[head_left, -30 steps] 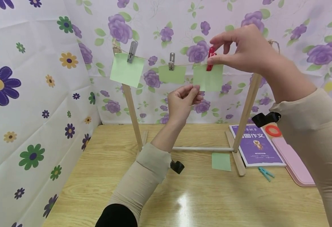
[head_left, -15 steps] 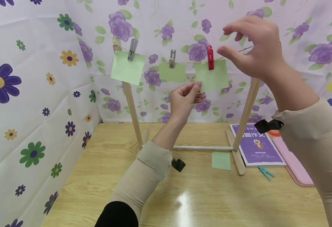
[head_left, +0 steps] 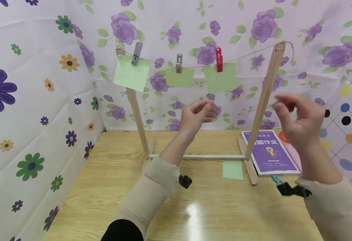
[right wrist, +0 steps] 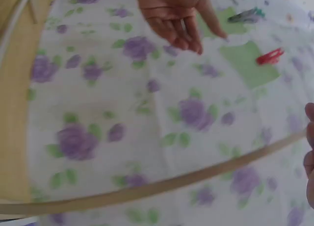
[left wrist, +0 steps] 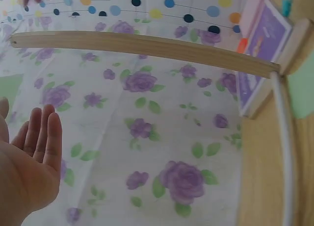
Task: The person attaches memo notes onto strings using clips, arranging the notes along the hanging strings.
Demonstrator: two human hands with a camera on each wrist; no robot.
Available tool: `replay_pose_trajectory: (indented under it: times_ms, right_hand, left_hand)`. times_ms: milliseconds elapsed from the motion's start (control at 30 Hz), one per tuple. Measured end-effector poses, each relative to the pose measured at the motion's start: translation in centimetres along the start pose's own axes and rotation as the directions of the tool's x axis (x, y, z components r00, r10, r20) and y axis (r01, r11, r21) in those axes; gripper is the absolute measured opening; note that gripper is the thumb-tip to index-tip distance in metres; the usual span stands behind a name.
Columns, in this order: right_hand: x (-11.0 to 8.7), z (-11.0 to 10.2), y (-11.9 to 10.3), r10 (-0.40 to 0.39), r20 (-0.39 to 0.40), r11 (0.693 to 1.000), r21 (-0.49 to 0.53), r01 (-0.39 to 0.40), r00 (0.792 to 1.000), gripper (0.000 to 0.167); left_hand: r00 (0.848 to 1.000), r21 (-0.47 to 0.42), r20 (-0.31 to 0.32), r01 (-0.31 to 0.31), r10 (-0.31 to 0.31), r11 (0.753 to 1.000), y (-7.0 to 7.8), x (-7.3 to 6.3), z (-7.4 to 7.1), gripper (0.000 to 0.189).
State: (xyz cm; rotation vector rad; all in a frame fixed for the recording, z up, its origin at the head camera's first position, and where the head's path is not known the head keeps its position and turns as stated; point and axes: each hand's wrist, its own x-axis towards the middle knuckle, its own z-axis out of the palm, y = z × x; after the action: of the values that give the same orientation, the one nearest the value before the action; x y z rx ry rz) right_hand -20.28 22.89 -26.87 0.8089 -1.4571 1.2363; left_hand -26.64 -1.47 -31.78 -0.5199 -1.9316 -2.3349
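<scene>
Three green paper notes hang from a string tied between two wooden posts. A grey clothespin (head_left: 137, 53) grips the left note (head_left: 131, 74), another grey clothespin (head_left: 179, 63) the middle note (head_left: 182, 77). The right note (head_left: 221, 78) hangs from a red clothespin (head_left: 219, 60). Below that right note is my left hand (head_left: 195, 117), empty, its fingers loosely extended in the left wrist view. My right hand (head_left: 303, 118), slightly blurred, is right of the right post (head_left: 266, 97), fingers loosely bent around nothing. Under it, a teal clothespin (head_left: 276, 179) is partly covered by my wrist camera.
One more green note (head_left: 232, 170) lies on the table by the stand's right foot (head_left: 250, 172). A purple book (head_left: 272, 157), a red ring (head_left: 282, 136) and a pink flat item (head_left: 294, 155) lie at the right. A white rod (head_left: 215, 156) joins the posts low down.
My right hand let go of the red clothespin and moved right and down past the post. My left hand released the right note's lower corner and dropped slightly. The note stays hanging.
</scene>
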Motion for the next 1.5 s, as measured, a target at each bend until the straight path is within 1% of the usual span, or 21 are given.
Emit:
replay_pose_trajectory:
  times_ms: [67, 133, 167, 233, 333, 400, 467, 533, 633, 700, 800, 867, 900, 967, 1033, 1100, 1133, 1233, 1333, 1400, 1500]
  right_hand:
    - [-2.8, -2.2, 1.3, 0.094, 0.101, 0.992, -0.094, -0.085, 0.990, 0.025]
    - [-5.7, -4.5, 2.5, 0.218, 0.195, 0.960, -0.217, -0.175, 0.956, 0.011]
    - [-7.0, -5.5, 3.0, 0.285, 0.233, 0.934, -0.284, -0.215, 0.930, 0.008]
    - [-9.5, -7.5, 3.6, 0.431, 0.283, 0.860, -0.417, -0.295, 0.857, 0.008]
    - [-12.6, -9.7, 4.0, 0.614, 0.296, 0.737, -0.548, -0.397, 0.732, 0.008]
    - [-14.3, -11.1, 4.4, 0.688, 0.297, 0.670, -0.611, -0.422, 0.662, 0.010]
    - [-15.8, -12.3, 4.8, 0.737, 0.303, 0.621, -0.657, -0.427, 0.605, 0.014]
    - [-17.1, -13.4, 5.3, 0.761, 0.313, 0.594, -0.689, -0.416, 0.568, 0.019]
    - [-18.9, -14.8, 6.0, 0.798, 0.303, 0.547, -0.727, -0.416, 0.521, 0.028]
    - [-20.1, -15.6, 6.3, 0.822, 0.278, 0.509, -0.751, -0.422, 0.497, 0.035]
    - [-21.7, -16.6, 6.6, 0.866, 0.233, 0.443, -0.769, -0.462, 0.443, 0.043]
    - [-22.5, -17.3, 6.7, 0.890, 0.222, 0.409, -0.775, -0.482, 0.398, 0.048]
    - [-22.8, -17.6, 6.8, 0.902, 0.224, 0.393, -0.779, -0.489, 0.369, 0.052]
    - [-23.4, -18.3, 6.9, 0.919, 0.246, 0.374, -0.792, -0.482, 0.309, 0.057]
    - [-23.9, -18.8, 7.1, 0.926, 0.273, 0.368, -0.803, -0.468, 0.260, 0.062]
    - [-24.4, -19.1, 7.2, 0.927, 0.290, 0.372, -0.803, -0.465, 0.240, 0.063]
    - [-24.6, -19.3, 7.2, 0.923, 0.295, 0.380, -0.800, -0.465, 0.246, 0.062]
    - [-25.1, -19.5, 7.0, 0.912, 0.291, 0.400, -0.785, -0.474, 0.288, 0.055]
    - [-25.3, -19.7, 6.8, 0.901, 0.290, 0.419, -0.776, -0.472, 0.323, 0.047]
    - [-25.3, -19.7, 6.7, 0.901, 0.290, 0.419, -0.770, -0.480, 0.321, 0.044]
    - [-25.3, -19.8, 6.6, 0.910, 0.291, 0.405, -0.771, -0.491, 0.295, 0.045]
  left_hand:
    - [0.999, 0.035, 0.013, 0.036, -0.037, 0.999, -1.5, -0.6, -0.3, 0.036]
    - [0.995, 0.076, 0.027, 0.089, -0.091, 0.993, -3.4, -1.4, -0.4, 0.037]
    - [0.992, 0.102, 0.037, 0.114, -0.118, 0.988, -4.4, -1.8, -0.4, 0.038]
    - [0.983, 0.156, 0.061, 0.162, -0.173, 0.974, -6.5, -2.8, -0.4, 0.036]
    - [0.968, 0.217, 0.077, 0.218, -0.239, 0.951, -9.5, -4.5, -0.2, 0.032]
    - [0.959, 0.251, 0.074, 0.248, -0.274, 0.936, -11.2, -5.6, 0.0, 0.026]
    - [0.954, 0.305, 0.071, 0.257, -0.292, 0.917, -12.6, -6.4, 0.3, 0.023]
    - [0.951, 0.361, 0.093, 0.244, -0.295, 0.900, -13.9, -7.0, 0.5, 0.023]
    - [0.936, 0.491, 0.203, 0.157, -0.288, 0.857, -15.6, -7.6, 0.7, 0.033]
    - [0.903, 0.592, 0.315, 0.054, -0.293, 0.804, -16.3, -8.2, 0.9, 0.041]
    - [0.813, 0.723, 0.475, -0.144, -0.335, 0.676, -17.1, -9.3, 1.2, 0.051]
    - [0.755, 0.766, 0.535, -0.245, -0.379, 0.594, -17.3, -10.1, 1.2, 0.055]
    - [0.734, 0.778, 0.551, -0.278, -0.398, 0.563, -17.4, -10.5, 1.2, 0.057]
    - [0.713, 0.795, 0.559, -0.313, -0.424, 0.520, -17.4, -11.0, 1.2, 0.060]
    - [0.711, 0.808, 0.557, -0.344, -0.429, 0.479, -17.4, -11.5, 1.2, 0.062]
    - [0.720, 0.814, 0.556, -0.373, -0.416, 0.444, -17.3, -11.9, 1.1, 0.063]
    - [0.725, 0.817, 0.557, -0.389, -0.406, 0.426, -17.2, -12.2, 1.0, 0.063]
    - [0.741, 0.822, 0.561, -0.443, -0.369, 0.359, -17.0, -13.0, 0.9, 0.060]
    - [0.769, 0.828, 0.553, -0.468, -0.320, 0.309, -16.8, -13.8, 0.7, 0.051]
    - [0.794, 0.839, 0.536, -0.461, -0.287, 0.291, -16.7, -14.2, 0.6, 0.043]
    - [0.827, 0.852, 0.502, -0.422, -0.254, 0.309, -16.5, -14.6, 0.3, 0.032]
